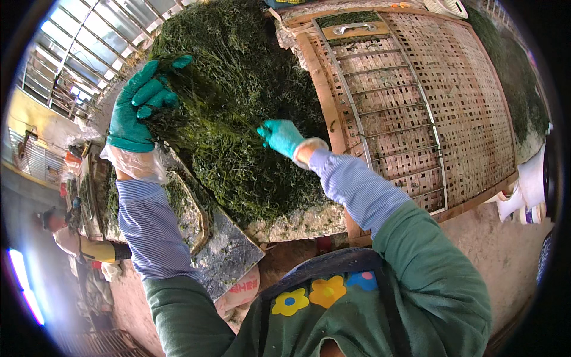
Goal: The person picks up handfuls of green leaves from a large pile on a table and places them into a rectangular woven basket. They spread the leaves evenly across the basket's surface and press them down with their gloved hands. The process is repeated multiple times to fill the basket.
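A large heap of dark green seaweed (254, 178) covers the surface in front of me. My left hand (145, 100), in a green rubber glove with clear plastic at the wrist, is raised at the heap's left side. Its fingers are bent around a clump of seaweed strands, the index finger partly extended. Thin strands stretch from there across the heap toward my right hand (281, 137). That hand, in a matching green glove, is closed on the strands' other end above the middle of the heap.
A wood-framed woven bamboo screen (468, 89) lies at the right, with a metal rack (392, 107) on it. More seaweed lies beyond it. A flat board (227, 254) lies at the lower left of the heap. Another person (73, 243) is at the far left, near barred windows (84, 38).
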